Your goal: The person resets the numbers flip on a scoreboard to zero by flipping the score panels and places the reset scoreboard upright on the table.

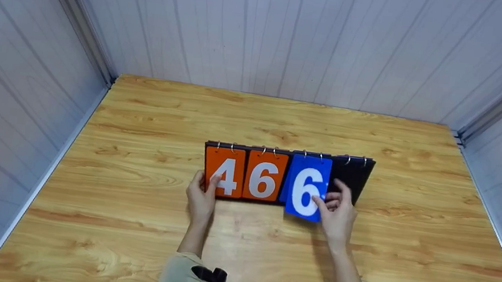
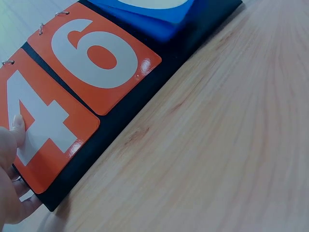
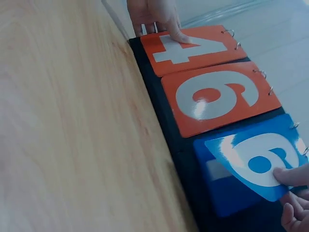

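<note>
A black flip scoreboard stands tilted on the table, its number cards hung on metal rings. My left hand grips its left end, thumb over the orange 4 card and fingers behind the board. Beside that hangs an orange 6 card. My right hand pinches the right edge of the blue 6 card between thumb and fingers, lifting it off the board. Under it, part of another blue card with a white figure shows in the right wrist view.
The wood-grain table spreads around the scoreboard. Pale panelled walls enclose it at the back and both sides. At the board's right end, a bare black panel hangs under two rings. Both wrists wear black straps with small cameras.
</note>
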### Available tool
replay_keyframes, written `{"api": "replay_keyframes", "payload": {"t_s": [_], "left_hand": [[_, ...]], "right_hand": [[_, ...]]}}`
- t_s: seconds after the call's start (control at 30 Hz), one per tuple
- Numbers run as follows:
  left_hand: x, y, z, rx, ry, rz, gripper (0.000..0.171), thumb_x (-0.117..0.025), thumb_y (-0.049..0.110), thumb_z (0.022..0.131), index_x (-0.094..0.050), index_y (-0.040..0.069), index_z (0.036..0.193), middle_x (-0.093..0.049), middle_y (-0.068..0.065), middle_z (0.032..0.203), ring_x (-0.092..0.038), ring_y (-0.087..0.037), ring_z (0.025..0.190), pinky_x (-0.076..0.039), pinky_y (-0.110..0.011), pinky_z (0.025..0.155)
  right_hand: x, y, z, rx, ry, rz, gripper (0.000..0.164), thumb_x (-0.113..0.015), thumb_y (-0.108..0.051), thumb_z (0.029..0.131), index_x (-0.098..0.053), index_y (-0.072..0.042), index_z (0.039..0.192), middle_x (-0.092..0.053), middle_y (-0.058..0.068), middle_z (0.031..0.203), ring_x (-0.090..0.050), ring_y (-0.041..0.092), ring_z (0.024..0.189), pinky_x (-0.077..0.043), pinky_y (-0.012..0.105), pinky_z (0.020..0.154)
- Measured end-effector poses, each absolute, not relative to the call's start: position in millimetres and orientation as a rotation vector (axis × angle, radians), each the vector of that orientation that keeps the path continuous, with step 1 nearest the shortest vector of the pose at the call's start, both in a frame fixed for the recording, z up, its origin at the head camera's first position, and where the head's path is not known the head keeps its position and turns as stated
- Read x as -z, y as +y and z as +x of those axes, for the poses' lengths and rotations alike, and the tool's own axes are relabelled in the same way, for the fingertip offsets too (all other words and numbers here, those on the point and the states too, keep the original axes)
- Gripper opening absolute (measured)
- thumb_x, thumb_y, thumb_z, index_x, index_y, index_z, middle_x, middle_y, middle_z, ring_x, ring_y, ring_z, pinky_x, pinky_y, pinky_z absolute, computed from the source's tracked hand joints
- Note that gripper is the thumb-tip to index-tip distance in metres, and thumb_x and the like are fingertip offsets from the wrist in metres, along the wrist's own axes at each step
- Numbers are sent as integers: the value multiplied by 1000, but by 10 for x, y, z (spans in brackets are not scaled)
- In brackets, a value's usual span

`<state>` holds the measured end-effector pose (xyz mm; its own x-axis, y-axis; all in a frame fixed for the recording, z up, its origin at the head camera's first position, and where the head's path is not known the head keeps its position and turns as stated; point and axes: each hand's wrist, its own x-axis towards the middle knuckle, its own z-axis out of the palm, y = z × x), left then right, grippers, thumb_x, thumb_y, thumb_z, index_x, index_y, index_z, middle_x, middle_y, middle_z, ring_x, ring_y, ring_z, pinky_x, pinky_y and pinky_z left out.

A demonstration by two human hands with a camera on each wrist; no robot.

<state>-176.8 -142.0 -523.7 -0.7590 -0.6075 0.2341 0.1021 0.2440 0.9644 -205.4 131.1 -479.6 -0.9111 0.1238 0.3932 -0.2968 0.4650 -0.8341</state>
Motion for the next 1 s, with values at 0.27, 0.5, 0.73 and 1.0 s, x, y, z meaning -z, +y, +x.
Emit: {"api": "replay_keyframes", "payload": {"t_s": [0.27,0.5,0.73,1.0], "left_hand": [[5210,-1419,-1759,1561,-1946,473,15,-63,10,82,-58,-2,91,-59,-11,80,-52,-16,69,-43,-25,58],[5163,-1411,-1744,1559,-1938,452,15,-62,9,83,-58,-3,90,-59,-12,79,-51,-19,69,-43,-28,59],[5107,-1391,-1709,1566,-1913,386,14,-62,5,82,-56,-7,86,-55,-14,72,-46,-20,63,-38,-27,54],[4872,-1334,-1620,1546,-1928,405,14,-60,1,82,-54,-11,85,-56,-19,74,-50,-24,65,-42,-29,55]], "right_hand": [[4552,1404,-1967,-1682,-2282,415,38,-71,3,70,-59,4,107,-61,18,83,-51,10,58,-42,16,50],[4256,1500,-1957,-1951,-2274,421,13,-57,6,82,-61,12,93,-63,20,90,-61,12,78,-48,21,67],[4229,1676,-2119,-2096,-2100,768,19,-48,7,87,-54,16,103,-60,16,100,-57,16,92,-45,22,77],[4032,1518,-2317,-1950,-1869,735,17,-56,24,71,-58,18,87,-64,15,85,-61,13,80,-47,21,70]]}}
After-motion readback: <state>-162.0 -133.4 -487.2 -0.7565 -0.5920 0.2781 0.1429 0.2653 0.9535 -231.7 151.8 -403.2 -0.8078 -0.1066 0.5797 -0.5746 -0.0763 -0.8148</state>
